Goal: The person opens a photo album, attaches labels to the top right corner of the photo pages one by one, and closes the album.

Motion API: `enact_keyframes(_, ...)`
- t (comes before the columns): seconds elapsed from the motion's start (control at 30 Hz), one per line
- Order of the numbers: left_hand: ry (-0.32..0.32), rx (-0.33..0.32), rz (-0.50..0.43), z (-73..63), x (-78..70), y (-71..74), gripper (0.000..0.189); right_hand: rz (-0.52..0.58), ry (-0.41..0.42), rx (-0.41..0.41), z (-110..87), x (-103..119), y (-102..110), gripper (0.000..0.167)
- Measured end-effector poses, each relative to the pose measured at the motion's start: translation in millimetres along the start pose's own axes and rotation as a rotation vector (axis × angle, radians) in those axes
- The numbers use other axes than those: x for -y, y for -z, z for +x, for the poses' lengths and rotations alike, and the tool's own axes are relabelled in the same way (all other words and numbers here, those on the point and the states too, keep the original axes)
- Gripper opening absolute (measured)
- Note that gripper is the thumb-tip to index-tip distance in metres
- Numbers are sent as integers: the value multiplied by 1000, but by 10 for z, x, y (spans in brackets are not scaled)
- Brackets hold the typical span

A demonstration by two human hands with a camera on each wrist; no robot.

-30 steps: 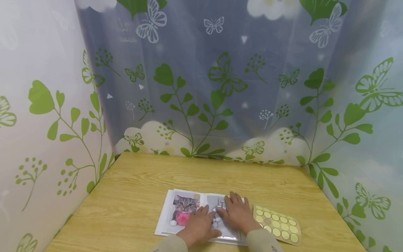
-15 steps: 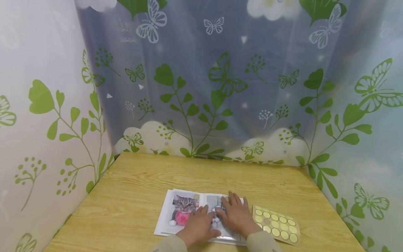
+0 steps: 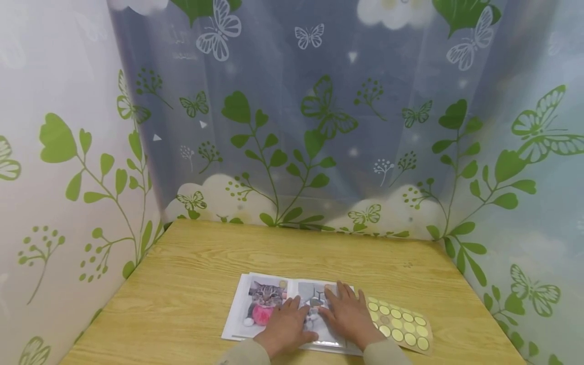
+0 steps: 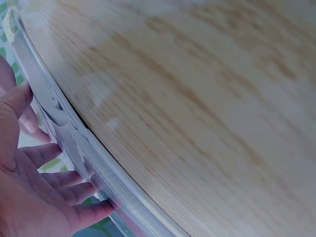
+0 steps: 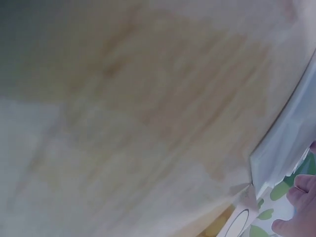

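An open photo album (image 3: 231, 312) lies near the table's front, its left page showing a tabby cat picture (image 3: 266, 296) with a pink ball shape. On the right page, a greyish picture (image 3: 312, 291) is partly covered by both hands. My left hand (image 3: 285, 327) rests across the album's middle, fingers extended. Flat on the right page, fingers spread, lies my right hand (image 3: 349, 317). In the left wrist view, straight fingertips of the left hand (image 4: 34, 192) touch the album's pages (image 4: 123, 192). The right wrist view catches only part of the right hand (image 5: 298, 212) beside the album's corner (image 5: 281, 148).
Right of the album, partly behind the right forearm, lies a tan sheet of round yellow stickers (image 3: 403, 324). The wood-grain table (image 3: 201, 253) is bordered by curtains (image 3: 274, 126) printed with leaves and butterflies at the back and both sides.
My right hand has slid slightly to the right over the page, uncovering more of the greyish picture. The left hand stays almost where it was on the album.
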State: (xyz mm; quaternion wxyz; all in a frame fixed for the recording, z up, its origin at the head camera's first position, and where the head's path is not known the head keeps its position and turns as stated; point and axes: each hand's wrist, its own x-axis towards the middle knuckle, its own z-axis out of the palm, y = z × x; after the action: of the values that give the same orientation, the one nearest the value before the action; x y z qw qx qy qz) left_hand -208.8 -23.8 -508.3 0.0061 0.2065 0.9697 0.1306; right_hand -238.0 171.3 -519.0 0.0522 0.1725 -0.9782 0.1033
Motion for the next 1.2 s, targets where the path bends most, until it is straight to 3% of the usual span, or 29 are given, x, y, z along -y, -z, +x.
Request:
enact_keyframes(0.9, -8, 2, -13, -17, 33, 10, 74, 23, -64, -98, 69, -37, -39, 44)
enact_keyframes(1.2, -15, 0, -10, -24, 11, 6, 73, 39, -91, -65, 109, -49, -53, 48)
